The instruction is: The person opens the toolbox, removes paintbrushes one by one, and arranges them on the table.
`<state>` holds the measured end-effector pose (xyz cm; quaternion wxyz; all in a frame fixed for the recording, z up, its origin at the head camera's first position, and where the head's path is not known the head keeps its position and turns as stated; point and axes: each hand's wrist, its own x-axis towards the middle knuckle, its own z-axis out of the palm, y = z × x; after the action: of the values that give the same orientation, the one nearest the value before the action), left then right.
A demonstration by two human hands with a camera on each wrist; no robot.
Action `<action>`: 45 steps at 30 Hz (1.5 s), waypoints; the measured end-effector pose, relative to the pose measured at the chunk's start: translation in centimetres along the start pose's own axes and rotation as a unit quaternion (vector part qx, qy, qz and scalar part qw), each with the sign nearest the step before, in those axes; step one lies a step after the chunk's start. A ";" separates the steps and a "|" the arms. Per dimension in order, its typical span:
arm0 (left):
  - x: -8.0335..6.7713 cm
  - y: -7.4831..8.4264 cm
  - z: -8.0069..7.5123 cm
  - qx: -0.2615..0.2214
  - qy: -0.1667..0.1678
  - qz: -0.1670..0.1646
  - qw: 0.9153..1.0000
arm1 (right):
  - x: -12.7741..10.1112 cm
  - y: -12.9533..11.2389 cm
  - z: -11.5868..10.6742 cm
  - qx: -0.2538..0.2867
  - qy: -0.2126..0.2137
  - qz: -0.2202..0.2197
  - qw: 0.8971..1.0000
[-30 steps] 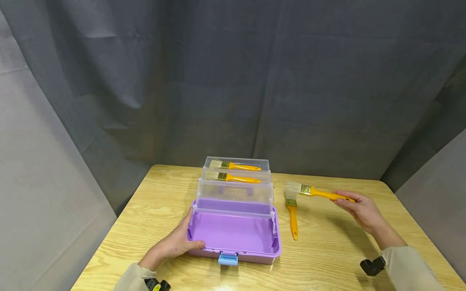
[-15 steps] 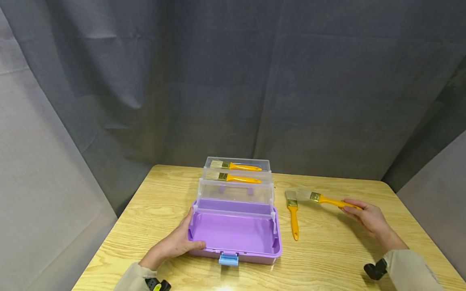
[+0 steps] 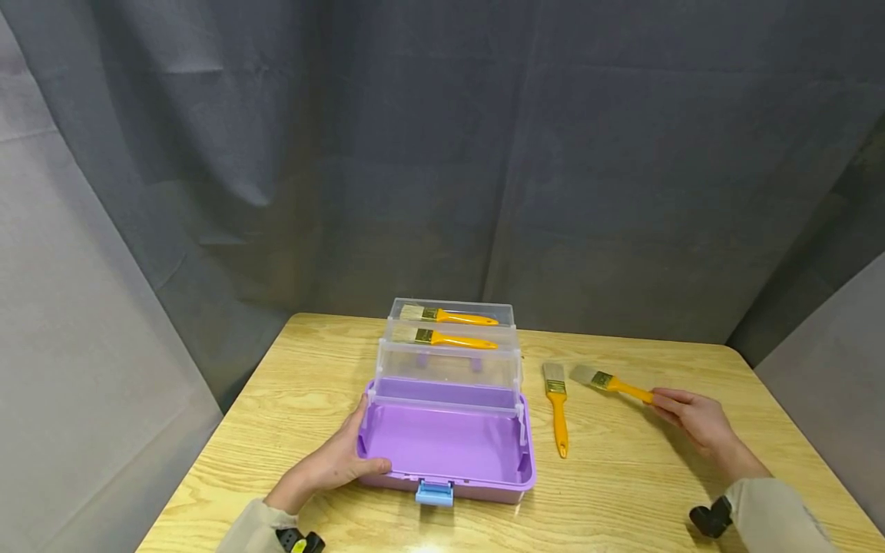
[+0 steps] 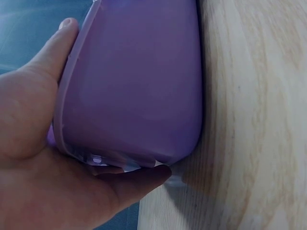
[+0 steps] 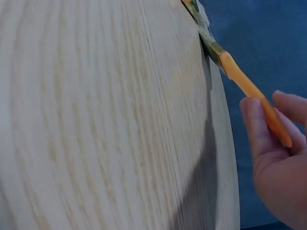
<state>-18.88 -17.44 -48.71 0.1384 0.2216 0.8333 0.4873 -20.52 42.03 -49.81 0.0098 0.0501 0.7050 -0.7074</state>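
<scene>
Head view: the left hand (image 3: 325, 467) grips the purple organizer box (image 3: 445, 445) near the desk's (image 3: 276, 399) front edge; the right hand (image 3: 694, 421) pinches the paintbrush (image 3: 611, 382) handle toward the right edge.

Left wrist: thumb over the rim; hold the box firm.

Right wrist: the fingers (image 5: 254, 122) probably clamp the handle's end; a grip nearer the middle would steady it.

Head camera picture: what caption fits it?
Left hand holds purple box; right hand pinches yellow brush.
</scene>
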 end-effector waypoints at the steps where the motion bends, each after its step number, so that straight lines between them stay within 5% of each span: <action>1: 0.0 0.0 0.0 0.000 0.000 -0.001 1.000 | 0.0 0.0 0.2 -0.011 0.001 0.008 1.000; 10: 0.0 0.1 0.1 -0.001 0.001 -0.020 1.000 | -0.5 -0.4 1.8 -0.090 -0.045 0.111 0.989; 24: 0.1 0.0 0.2 0.007 0.005 0.004 1.000 | -0.4 0.0 4.2 -0.119 -0.188 0.161 0.962; 36: 0.0 0.1 0.1 0.002 0.011 -0.018 1.000 | -0.1 0.3 5.9 -0.085 -0.215 0.178 0.956; 45: 0.0 0.1 0.1 0.003 0.012 -0.004 1.000 | 0.2 0.6 7.0 -0.050 -0.201 0.195 0.959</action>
<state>-18.86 -17.31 -48.69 0.1298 0.2133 0.8371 0.4868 -21.01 35.06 -50.42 0.2919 0.0429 0.6995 -0.6508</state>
